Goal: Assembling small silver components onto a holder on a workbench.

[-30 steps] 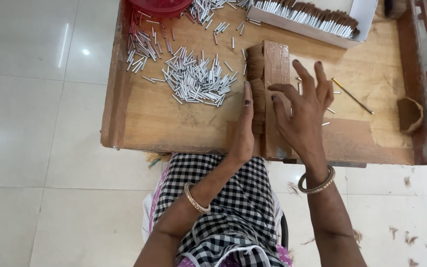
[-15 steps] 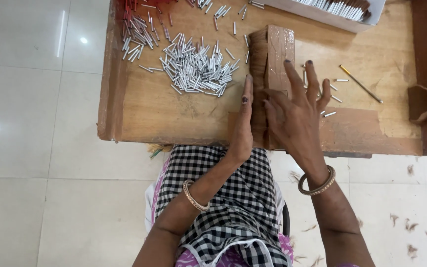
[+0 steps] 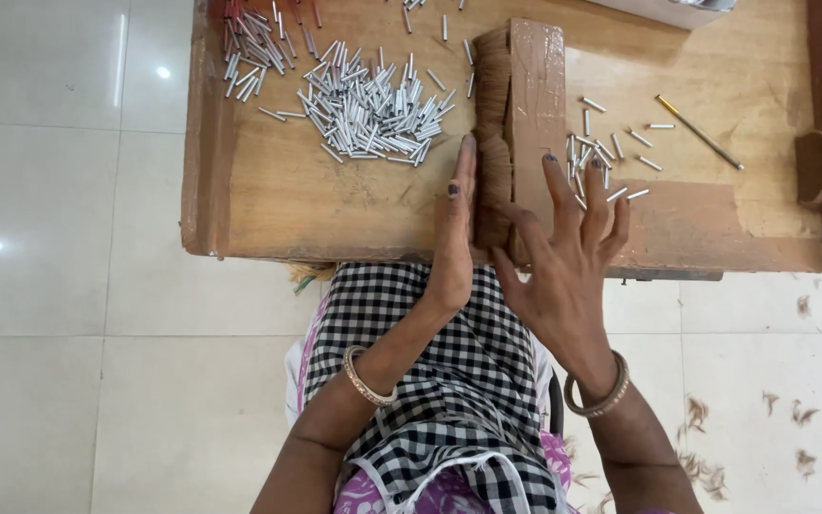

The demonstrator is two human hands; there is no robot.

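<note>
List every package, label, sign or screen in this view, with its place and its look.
White tray or box: only its edge shows at the top of the wooden table, right of centre; whether it bears print cannot be told.
No labels, signs or screens are in view.

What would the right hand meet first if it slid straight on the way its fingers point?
Probably the loose metal tubes scattered just beyond the right hand's fingertips, beside the wooden block. The fingertips look nearly on them already, though height above the table is unclear.
</note>
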